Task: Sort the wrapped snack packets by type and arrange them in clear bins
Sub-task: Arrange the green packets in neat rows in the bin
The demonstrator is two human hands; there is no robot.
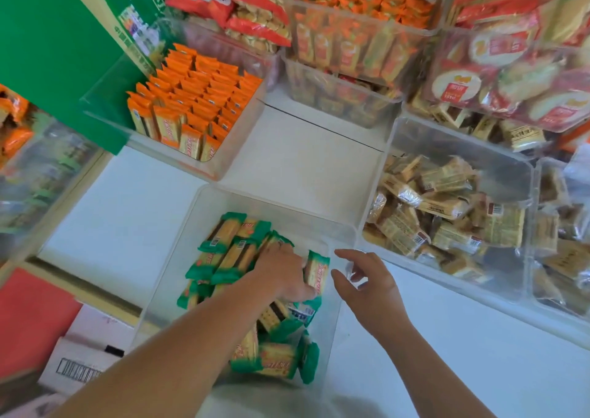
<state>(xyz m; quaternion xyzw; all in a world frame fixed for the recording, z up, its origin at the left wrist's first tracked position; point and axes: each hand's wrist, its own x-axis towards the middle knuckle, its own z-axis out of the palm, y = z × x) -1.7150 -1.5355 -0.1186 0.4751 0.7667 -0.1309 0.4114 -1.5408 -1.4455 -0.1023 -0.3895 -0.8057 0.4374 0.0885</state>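
Lower centre of the frame: the left hand [281, 274] reaches into the near clear bin [274, 203], fingers bent down over the green packets [230, 254] and thumb set against one upright packet [316, 274] at the right end of the row. Whether that packet is pinched or only pressed cannot be told. Just to the right, the right hand [367, 285] hovers at the bin's right wall with fingers loosely curved and apart, holding nothing; contact with the wall is unclear.

The green packets lie partly lined up at the middle of the bin and partly in a loose heap at its near end, toward the bottom of the frame. Upper left, a second bin holds orange packets [191, 104] in neat standing rows; at right, a third holds tan packets [447, 210] in a jumble. More filled bins stack along the top edge. All rest on a white table [303, 149], and a cardboard box [86, 363] sits at lower left.

Probable step: squaring up the green row. Likely faults: the upright packet, apparently propped only by the thumb, may topple when released. Sideways pressure may also shove the light bin across the smooth table, since the right hand does not appear to be steadying it.
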